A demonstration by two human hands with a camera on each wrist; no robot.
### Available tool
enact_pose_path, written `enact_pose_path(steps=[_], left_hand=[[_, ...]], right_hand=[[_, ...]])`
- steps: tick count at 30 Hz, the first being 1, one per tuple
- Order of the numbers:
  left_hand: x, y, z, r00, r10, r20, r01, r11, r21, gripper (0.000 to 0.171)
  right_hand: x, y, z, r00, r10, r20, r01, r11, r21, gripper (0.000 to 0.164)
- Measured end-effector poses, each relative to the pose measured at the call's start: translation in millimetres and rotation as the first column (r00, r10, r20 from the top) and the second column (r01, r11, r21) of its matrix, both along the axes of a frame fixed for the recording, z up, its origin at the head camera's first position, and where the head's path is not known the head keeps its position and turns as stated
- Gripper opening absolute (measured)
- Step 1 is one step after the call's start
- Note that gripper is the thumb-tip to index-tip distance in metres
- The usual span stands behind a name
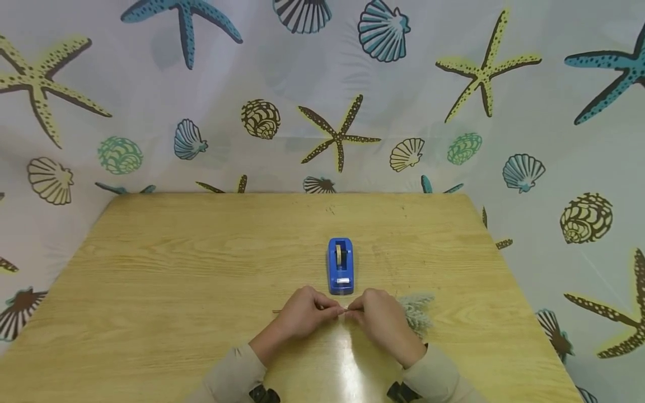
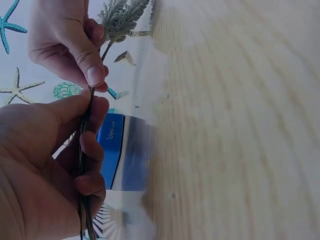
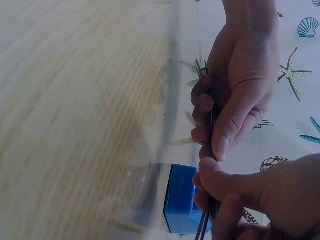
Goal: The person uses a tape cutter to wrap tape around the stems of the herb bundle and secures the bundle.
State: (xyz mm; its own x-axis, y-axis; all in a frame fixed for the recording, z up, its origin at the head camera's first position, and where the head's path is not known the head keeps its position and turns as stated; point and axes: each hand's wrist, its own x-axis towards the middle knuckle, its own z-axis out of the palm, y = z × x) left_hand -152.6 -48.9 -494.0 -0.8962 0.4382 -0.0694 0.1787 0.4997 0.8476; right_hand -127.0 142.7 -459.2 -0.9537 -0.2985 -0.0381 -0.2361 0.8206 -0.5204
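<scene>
A small bunch of dried flowers has fluffy grey-green heads [image 1: 417, 313] pointing right and thin dark stems [image 2: 83, 145] running left. My left hand [image 1: 307, 312] grips these stems, fingers curled round them in the left wrist view. Close beside its fingertips, my right hand [image 1: 380, 319] pinches the same stems between thumb and fingers, nearer the flower heads. Stem ends [image 3: 199, 67] stick out past the left hand in the right wrist view. Just beyond both hands stands a blue tape dispenser [image 1: 340, 288] with a roll of tape [image 1: 339, 255] in it.
The hands work low over a wood-grain table [image 1: 201, 252] near its front side. Behind it and along its sides hangs a pale cloth [image 1: 302, 73] printed with starfish and shells. A dark strap [image 1: 264, 393] shows at the left sleeve, another [image 1: 402, 392] at the right.
</scene>
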Motion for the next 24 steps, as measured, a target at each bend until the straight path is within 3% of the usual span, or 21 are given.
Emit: enact_pose_path(steps=[6, 14, 24], left_hand=[[2.3, 1.9, 0.5, 1.000, 0.027, -0.017, -0.027, 1.000, 0.002, 0.012], [-2.9, -0.8, 2.2, 0.997, 0.063, -0.033, -0.063, 0.998, -0.004, 0.008], [0.7, -0.2, -0.8, 0.994, 0.090, -0.064, -0.090, 0.996, 0.000, 0.004]], right_hand=[[-1.0, -1.9, -3.5, 0.999, -0.030, -0.029, 0.030, 0.999, 0.021, 0.007], [-5.9, -6.3, -0.4, 0.997, -0.040, -0.068, 0.041, 0.999, 0.020, 0.009], [1.7, -2.8, 7.8, 0.996, 0.013, -0.084, -0.001, 0.990, 0.143, 0.007]])
